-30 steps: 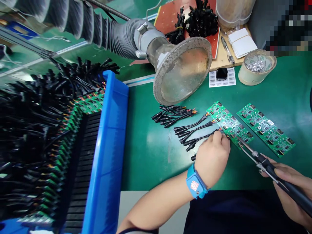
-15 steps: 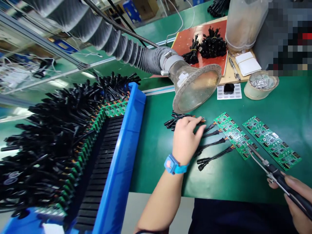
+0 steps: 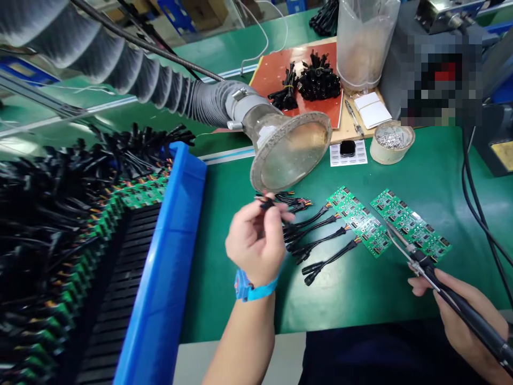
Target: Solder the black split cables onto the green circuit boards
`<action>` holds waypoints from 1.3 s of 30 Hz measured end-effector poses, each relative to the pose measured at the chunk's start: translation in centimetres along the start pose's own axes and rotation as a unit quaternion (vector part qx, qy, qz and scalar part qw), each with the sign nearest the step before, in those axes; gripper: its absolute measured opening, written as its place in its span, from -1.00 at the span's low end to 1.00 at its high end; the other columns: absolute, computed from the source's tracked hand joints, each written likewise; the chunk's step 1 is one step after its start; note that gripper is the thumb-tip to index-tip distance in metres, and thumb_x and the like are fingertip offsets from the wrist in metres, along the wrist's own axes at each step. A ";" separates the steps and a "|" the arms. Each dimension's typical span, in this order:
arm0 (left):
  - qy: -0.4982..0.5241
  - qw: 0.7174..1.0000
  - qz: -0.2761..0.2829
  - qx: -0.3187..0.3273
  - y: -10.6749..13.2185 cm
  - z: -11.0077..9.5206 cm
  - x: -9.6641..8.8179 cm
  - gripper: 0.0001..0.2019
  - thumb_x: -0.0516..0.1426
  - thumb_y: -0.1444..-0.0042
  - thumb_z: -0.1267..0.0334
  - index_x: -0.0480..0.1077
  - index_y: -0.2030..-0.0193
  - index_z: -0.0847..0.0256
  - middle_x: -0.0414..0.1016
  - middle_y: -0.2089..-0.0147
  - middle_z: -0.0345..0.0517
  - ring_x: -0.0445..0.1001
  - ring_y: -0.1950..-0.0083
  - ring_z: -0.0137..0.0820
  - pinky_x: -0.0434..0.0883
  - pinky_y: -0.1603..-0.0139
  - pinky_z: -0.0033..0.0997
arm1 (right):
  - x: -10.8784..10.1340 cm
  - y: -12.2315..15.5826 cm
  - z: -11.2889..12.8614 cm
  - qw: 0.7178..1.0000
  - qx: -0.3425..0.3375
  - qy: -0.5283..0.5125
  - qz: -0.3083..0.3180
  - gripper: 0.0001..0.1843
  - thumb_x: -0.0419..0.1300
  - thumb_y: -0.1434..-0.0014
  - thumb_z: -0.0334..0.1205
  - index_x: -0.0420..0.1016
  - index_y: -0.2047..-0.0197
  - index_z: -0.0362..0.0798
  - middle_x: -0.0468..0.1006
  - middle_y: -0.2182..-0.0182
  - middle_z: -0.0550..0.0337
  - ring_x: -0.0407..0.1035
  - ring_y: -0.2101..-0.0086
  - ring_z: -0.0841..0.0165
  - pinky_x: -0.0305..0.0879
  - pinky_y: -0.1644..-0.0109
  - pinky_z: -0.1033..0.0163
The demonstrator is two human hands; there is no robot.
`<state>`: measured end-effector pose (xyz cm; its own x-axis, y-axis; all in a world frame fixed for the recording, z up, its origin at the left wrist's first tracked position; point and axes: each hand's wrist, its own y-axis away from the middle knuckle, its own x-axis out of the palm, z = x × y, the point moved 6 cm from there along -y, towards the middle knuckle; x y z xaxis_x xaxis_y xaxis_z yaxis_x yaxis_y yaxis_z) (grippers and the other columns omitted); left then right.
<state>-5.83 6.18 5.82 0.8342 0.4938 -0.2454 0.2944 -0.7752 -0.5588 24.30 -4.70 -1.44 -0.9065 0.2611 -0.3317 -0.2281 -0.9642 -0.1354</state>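
Observation:
My left hand, a blue band on its wrist, is raised over the table with thumb and fingers pinched on a black cable, mostly hidden by the fingers. Just behind it lies a small pile of black cables with coloured wire ends. Held in my right hand is a soldering iron with a thin wire guide along it. Its tip is close to the near end of a green circuit board, which has several black cables along its left edge. A second circuit board lies to the right.
A blue bin on the left holds many boards with cables. The fume extractor hood hangs over the table. Behind are a round tub, a label sheet, a pen and cable bundles on a red board.
My left hand has come back from the cable pile, turned palm up, and now pinches a cable. The view has shifted right; my right hand still holds the soldering iron near the board.

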 end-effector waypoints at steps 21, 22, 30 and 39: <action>0.323 0.693 0.448 -0.463 10.8 -1.0 9.8 -0.66 0.23 0.02 0.02 0.33 0.31 0.28 0.50 0.41 -0.13 0.50 0.36 -0.43 0.42 0.28 -0.41 | 5.9 -4.6 3.1 0.987 0.110 -0.112 0.039 -0.67 0.29 -0.04 -0.24 0.44 0.08 0.12 0.56 0.29 0.21 0.50 0.32 0.33 0.51 0.32 0.32; 0.320 0.702 0.437 -0.463 10.7 -0.9 9.8 -0.66 0.26 0.05 0.04 0.33 0.33 0.28 0.50 0.43 -0.15 0.49 0.37 -0.44 0.41 0.29 -0.42 | 6.0 -4.6 3.1 0.986 0.115 -0.109 0.044 -0.67 0.30 -0.04 -0.25 0.44 0.09 0.11 0.56 0.29 0.20 0.50 0.31 0.33 0.51 0.31 0.32; 0.364 0.653 0.409 -0.523 10.8 -0.7 9.8 -0.66 0.32 0.13 0.09 0.36 0.39 0.33 0.50 0.47 -0.14 0.51 0.44 -0.43 0.43 0.34 -0.44 | 6.6 -4.0 1.6 0.967 0.134 -0.213 0.039 -0.62 0.30 -0.04 -0.25 0.38 0.05 0.14 0.55 0.30 0.24 0.49 0.36 0.36 0.50 0.34 0.28; 0.346 0.620 0.468 -0.526 10.9 -1.1 9.5 -0.68 0.27 0.06 0.07 0.41 0.43 0.35 0.48 0.50 -0.11 0.50 0.49 -0.44 0.38 0.41 -0.50 | 6.9 -4.4 2.3 0.975 0.088 -0.189 0.076 -0.63 0.26 -0.08 -0.21 0.32 0.03 0.09 0.49 0.34 0.24 0.46 0.42 0.39 0.48 0.37 0.29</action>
<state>5.79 1.96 -1.70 0.7630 -0.3707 0.5295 -0.6315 -0.6023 0.4883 18.24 1.19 -0.97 -0.9931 0.1110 0.0372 -0.1086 -0.9922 0.0615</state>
